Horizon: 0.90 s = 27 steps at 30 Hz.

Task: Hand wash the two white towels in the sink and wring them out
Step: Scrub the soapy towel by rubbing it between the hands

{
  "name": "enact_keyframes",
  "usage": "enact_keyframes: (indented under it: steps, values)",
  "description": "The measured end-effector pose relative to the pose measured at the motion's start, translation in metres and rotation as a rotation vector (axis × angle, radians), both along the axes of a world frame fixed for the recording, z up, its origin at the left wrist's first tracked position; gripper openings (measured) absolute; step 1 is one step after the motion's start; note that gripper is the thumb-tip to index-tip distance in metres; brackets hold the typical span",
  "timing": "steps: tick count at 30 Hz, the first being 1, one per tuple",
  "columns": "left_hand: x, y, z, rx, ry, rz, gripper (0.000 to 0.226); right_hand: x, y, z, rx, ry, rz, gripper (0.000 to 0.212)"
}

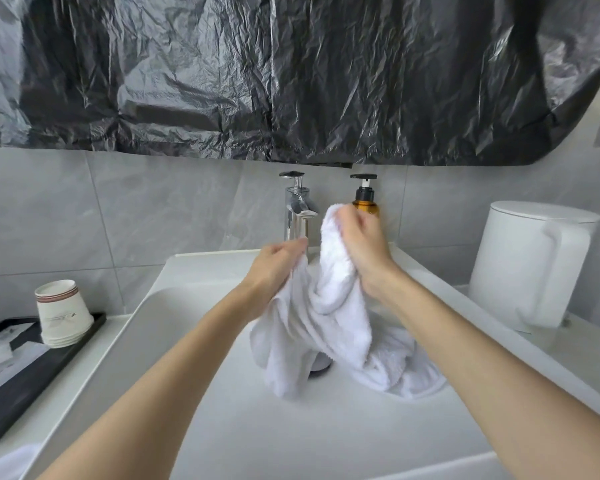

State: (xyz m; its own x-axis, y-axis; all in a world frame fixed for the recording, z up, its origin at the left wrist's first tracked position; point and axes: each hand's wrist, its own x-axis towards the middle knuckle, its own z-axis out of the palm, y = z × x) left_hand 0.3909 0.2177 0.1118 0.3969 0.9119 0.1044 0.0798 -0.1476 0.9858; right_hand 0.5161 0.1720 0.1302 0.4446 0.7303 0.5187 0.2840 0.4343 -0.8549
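Two hands hold one white towel (326, 306) above the sink (187, 393), just in front of the faucet (298, 206). The left hand (278, 265) pinches an edge, and the right hand (361, 247) has its grip clamped on the bunched top. To wash well, I judge, rub the gathered folds against each other and keep the cloth over the sink. Its long axis runs near vertical, upper end at the right hand, tail pooling by the drain (321, 367). Whether a second towel lies beneath, I cannot tell.

Both hands lift a white towel (326, 306) above the sink (222, 393): left hand (274, 268) grips one bunched edge, right hand (364, 244) grips another, higher, before the faucet (298, 206).
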Motion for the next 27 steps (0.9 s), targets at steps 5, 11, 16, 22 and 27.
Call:
enact_keyframes:
  steps: [5, 11, 16, 22, 27]
  values:
    - [-0.008, 0.006, -0.008, 0.491, 0.929, -0.055, 0.051, 0.024, -0.007, 0.013, -0.043, 0.056, 0.005, 0.04]
    - [-0.009, -0.003, 0.001, 0.191, 0.388, -0.535, 0.025, 0.028, -0.011, 0.019, -0.064, -0.007, 0.115, 0.028]
    - [-0.016, -0.003, 0.011, 0.114, 0.136, -0.577, 0.026, 0.036, -0.012, 0.022, -0.076, 0.02, 0.137, 0.015]
    - [-0.042, -0.001, 0.042, 0.115, -0.297, -0.184, 0.007, 0.035, -0.008, 0.014, -0.128, -0.341, 0.121, 0.033]
    - [-0.056, -0.004, 0.052, 0.17, -0.414, -0.009, 0.012, 0.021, -0.006, -0.001, -0.52, -0.66, 0.508, 0.078]
